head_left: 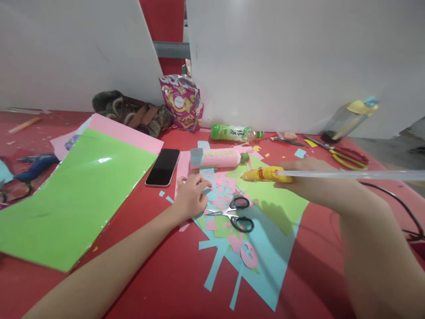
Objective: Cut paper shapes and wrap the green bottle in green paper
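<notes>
From my remote post I see a bare left forearm [133, 256], long and slim, tapering to the wrist, and a bare right forearm [368, 221], broader lower down. The left hand [191, 196] is bare, with slender fingers; the right hand [307, 165], bare too, is partly hidden.

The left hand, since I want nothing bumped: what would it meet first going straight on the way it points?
Flat paper aside, probably the pink-wrapped bottle lying just beyond the left hand; its height is unclear, so it might pass over instead.
</notes>
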A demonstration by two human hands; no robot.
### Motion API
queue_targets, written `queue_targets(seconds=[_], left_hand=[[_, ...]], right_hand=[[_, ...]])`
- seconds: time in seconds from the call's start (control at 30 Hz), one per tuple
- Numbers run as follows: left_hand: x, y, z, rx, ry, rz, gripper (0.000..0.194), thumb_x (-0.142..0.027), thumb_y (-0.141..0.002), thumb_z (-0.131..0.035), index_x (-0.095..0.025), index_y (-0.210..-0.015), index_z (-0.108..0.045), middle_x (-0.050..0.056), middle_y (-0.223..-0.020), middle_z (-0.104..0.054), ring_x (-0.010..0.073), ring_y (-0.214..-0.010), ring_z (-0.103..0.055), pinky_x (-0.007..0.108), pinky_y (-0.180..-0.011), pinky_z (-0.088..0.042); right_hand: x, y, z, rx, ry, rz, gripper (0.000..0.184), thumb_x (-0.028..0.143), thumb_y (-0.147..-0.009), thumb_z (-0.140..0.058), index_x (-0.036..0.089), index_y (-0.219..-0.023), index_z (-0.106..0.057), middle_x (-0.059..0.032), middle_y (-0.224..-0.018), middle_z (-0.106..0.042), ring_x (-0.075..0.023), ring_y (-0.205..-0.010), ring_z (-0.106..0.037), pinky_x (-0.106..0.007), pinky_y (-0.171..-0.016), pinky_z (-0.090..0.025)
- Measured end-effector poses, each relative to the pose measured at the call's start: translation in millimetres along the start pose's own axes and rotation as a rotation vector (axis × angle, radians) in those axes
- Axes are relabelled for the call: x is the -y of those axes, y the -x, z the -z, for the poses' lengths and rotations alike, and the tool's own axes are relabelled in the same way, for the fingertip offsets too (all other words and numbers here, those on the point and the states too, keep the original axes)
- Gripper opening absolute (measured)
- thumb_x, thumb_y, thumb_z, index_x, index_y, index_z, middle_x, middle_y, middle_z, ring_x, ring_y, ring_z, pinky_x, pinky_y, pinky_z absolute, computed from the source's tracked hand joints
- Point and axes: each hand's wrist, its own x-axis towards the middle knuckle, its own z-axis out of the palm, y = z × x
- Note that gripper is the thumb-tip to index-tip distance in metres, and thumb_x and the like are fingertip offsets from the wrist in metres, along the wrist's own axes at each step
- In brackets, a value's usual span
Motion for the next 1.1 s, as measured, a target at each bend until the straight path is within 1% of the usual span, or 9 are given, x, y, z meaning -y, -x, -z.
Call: queue_targets(seconds=[0.1,0.23,0.4,0.53,0.7,0.83,0.97,1.1], left_hand=[[-1.0,-0.6,0.5,0.043,-0.030,-0.004,0.031,-0.008,-0.061,-0.042,-0.021,-0.086,-0.055,0.002,-0.085,-0.049,0.0160,-0.078,-0.049,0.037,-0.073,-0.022],[-0.5,-1.2,0.4,0.076,-0.044,-0.013,0.030,-0.009,-0.062,-0.041,-0.021,-0.086,-0.055,0.002,-0.086,-0.048,0.0165,-0.078,-0.048,0.037,-0.073,-0.022],[-0.2,-0.6,0.9,0.055,-0.022,-0.015,0.031,-0.010,-0.064,-0.041,-0.021,-0.089,-0.054,0.002,-0.087,-0.048,0.0163,-0.079,-0.047,0.036,-0.073,-0.021],[-1.3,-0.3,2.3,0.078,-0.026,-0.027,0.027,-0.011,-0.065,-0.041,-0.021,-0.086,-0.055,0.002,-0.087,-0.049,0.0172,-0.080,-0.047,0.036,-0.072,-0.021],[-1.4,0.4,2.7,0.030,-0.023,-0.006,0.031,-0.010,-0.065,-0.041,-0.021,-0.092,-0.054,0.003,-0.086,-0.049,0.0169,-0.079,-0.047,0.037,-0.073,-0.021],[-1.8,0.7,3.4,0.058,-0.032,-0.011,0.027,-0.012,-0.066,-0.041,-0.021,-0.085,-0.057,0.002,-0.084,-0.050,0.0175,-0.080,-0.047,0.038,-0.073,-0.021],[-2.1,0.9,4.4,0.048,-0.028,-0.008,0.028,-0.011,-0.066,-0.041,-0.021,-0.087,-0.057,0.002,-0.082,-0.051,0.0172,-0.079,-0.048,0.037,-0.073,-0.021],[-1.6,1.5,4.0,0.071,-0.041,-0.027,0.026,-0.012,-0.066,-0.041,-0.021,-0.084,-0.058,0.002,-0.081,-0.051,0.0181,-0.081,-0.048,0.038,-0.073,-0.021]], right_hand=[[-0.5,-0.9,-0.6,0.064,-0.025,0.010,0.016,0.032,-0.073,-0.047,0.021,-0.062,-0.050,0.0020,-0.058,-0.057,-0.0136,-0.049,-0.051,-0.022,-0.044,-0.031],[-1.5,-1.9,-1.9,0.057,-0.034,-0.001,0.012,0.031,-0.072,-0.048,0.022,-0.065,-0.052,0.0011,-0.059,-0.056,-0.0152,-0.051,-0.050,-0.023,-0.045,-0.030],[-0.1,-1.1,-1.4,0.043,-0.031,-0.014,0.010,0.030,-0.070,-0.050,0.023,-0.063,-0.050,0.0024,-0.056,-0.053,-0.0154,-0.051,-0.049,-0.023,-0.046,-0.030],[1.6,-0.5,0.2,0.058,-0.044,-0.025,0.012,0.031,-0.071,-0.049,0.022,-0.063,-0.049,0.0013,-0.058,-0.054,-0.0155,-0.052,-0.049,-0.024,-0.047,-0.031],[0.2,-1.3,-0.2,0.061,-0.056,-0.029,0.011,0.031,-0.071,-0.049,0.022,-0.064,-0.049,0.0015,-0.058,-0.055,-0.0154,-0.053,-0.049,-0.024,-0.048,-0.031],[-0.8,-1.2,-0.4,0.060,-0.055,-0.031,0.008,0.029,-0.070,-0.050,0.022,-0.066,-0.052,0.0008,-0.061,-0.056,-0.0160,-0.055,-0.051,-0.024,-0.049,-0.031],[-0.4,-0.3,0.0,0.055,-0.069,-0.031,0.007,0.028,-0.070,-0.050,0.022,-0.068,-0.053,0.0004,-0.061,-0.056,-0.0161,-0.055,-0.051,-0.024,-0.049,-0.031],[-1.0,-0.6,-0.6,0.055,-0.086,-0.043,0.009,0.029,-0.070,-0.050,0.022,-0.064,-0.050,0.0012,-0.061,-0.055,-0.0152,-0.054,-0.051,-0.024,-0.049,-0.032]])
